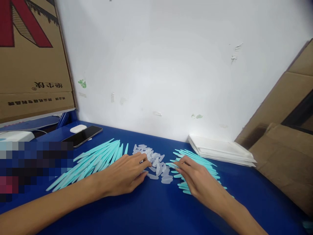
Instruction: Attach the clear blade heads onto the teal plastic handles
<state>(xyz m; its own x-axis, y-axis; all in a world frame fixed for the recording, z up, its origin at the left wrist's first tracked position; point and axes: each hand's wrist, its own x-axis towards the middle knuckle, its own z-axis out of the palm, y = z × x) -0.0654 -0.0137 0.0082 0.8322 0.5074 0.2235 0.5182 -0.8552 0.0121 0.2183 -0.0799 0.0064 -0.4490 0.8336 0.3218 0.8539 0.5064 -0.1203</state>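
Note:
My left hand (129, 171) reaches over the left side of a heap of small, translucent whitish pointed sleeves (158, 163). Its fingers are curled, with a gap between thumb and forefinger, and no sleeve shows between them. One sleeve (153, 176) lies beside the thumb tip. At the right-hand pile of slim teal plastic sticks (187, 187), my right hand (195, 176) pinches one teal stick (170, 164), whose tip points left toward the sleeves. The hand hides the stick's other end. A larger pile of teal sticks (97, 161) fans out behind my left forearm.
A phone (84, 135) and a small white case (78, 128) lie at the back left. Flat white packets (220, 148) are stacked against the wall at the right. Cardboard boxes (36, 71) flank the blue table (156, 209) on both sides.

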